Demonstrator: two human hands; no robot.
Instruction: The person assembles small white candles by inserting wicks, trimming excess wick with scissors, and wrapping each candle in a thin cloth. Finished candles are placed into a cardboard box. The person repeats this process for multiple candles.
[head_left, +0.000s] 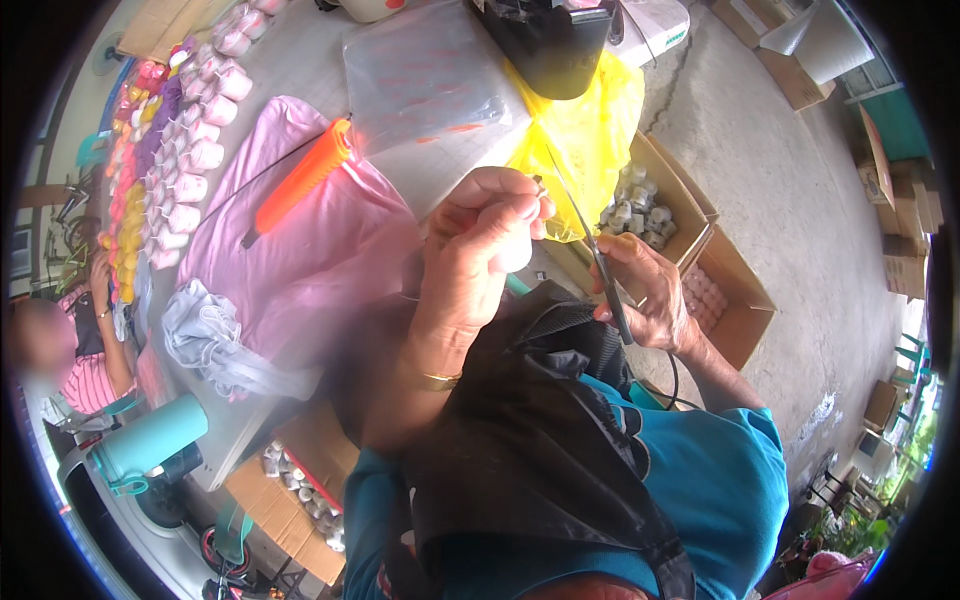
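In front of my chest, my left hand [470, 240] is closed around a small white rounded piece [513, 252]. Its fingertips pinch a tiny dark bit at the top, too small to name. My right hand [645, 290] grips a long, thin, pointed metal tool [575, 200] with a dark lower end, tilted up toward the left fingertips. Whether it is scissors or a tweezer-like tool, I cannot tell. To the left, an orange tool [300, 185] with a dark tip lies on a pink cloth [260, 170].
Rows of white-and-pink pieces [205, 155] line the table's left side. Behind my hands are a clear plastic bag [420, 75], a yellow bag [600, 110] and a black container [550, 45]. Cardboard boxes [745, 320] of small pieces stand right. Another person [95, 370] sits far left.
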